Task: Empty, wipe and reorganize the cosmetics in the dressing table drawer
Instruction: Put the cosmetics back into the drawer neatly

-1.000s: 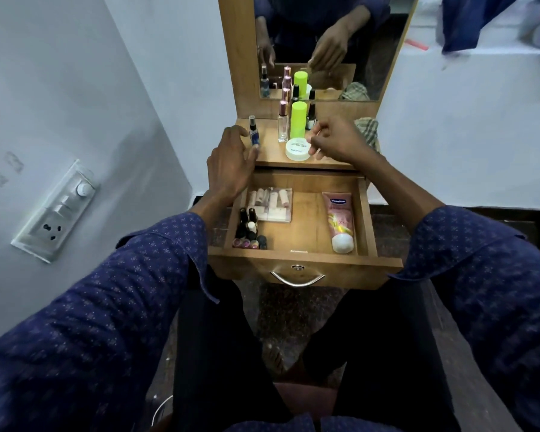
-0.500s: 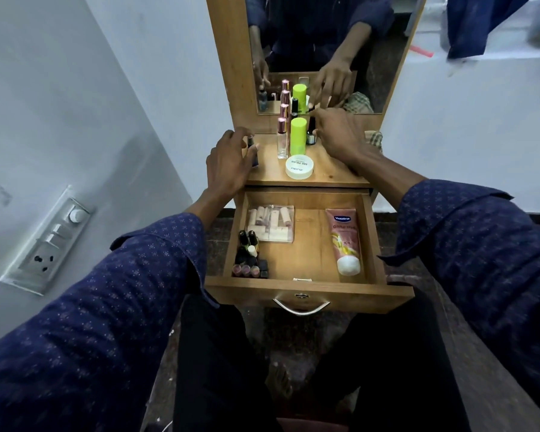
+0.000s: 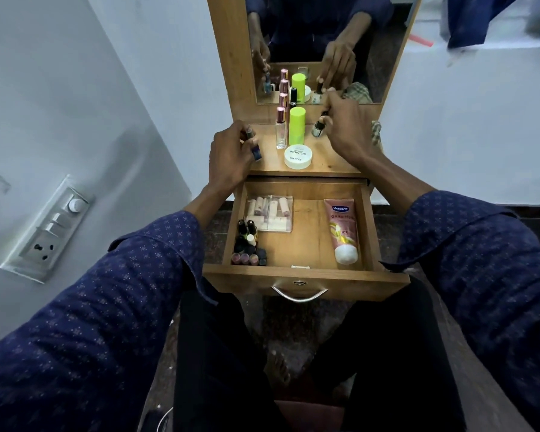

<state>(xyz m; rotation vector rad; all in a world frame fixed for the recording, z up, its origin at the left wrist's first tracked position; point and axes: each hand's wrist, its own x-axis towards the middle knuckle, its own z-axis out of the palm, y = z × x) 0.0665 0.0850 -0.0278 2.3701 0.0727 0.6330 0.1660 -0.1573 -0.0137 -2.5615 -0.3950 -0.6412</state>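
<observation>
The wooden drawer (image 3: 306, 277) is pulled open below the dressing table top (image 3: 328, 165). Inside lie a clear box of small tubes (image 3: 270, 212), a cluster of small nail polish bottles (image 3: 248, 246) at the front left, and a pink lotion tube (image 3: 342, 233) on the right. My left hand (image 3: 229, 155) grips a small dark blue bottle (image 3: 256, 151) at the top's left edge. My right hand (image 3: 348, 126) pinches the cap of a small silver-based bottle (image 3: 318, 127) at the back of the top.
On the top stand a clear pink-capped bottle (image 3: 280, 129), a lime green container (image 3: 297, 126) and a white round jar (image 3: 298, 156). A mirror (image 3: 318, 35) rises behind, a checked cloth (image 3: 376, 132) lies at the right, and a switch panel (image 3: 48, 229) is on the left wall.
My right hand moved from beside the white jar to the back of the top and took hold of the small silver-based bottle. My left hand stayed at the left edge with the blue bottle.
</observation>
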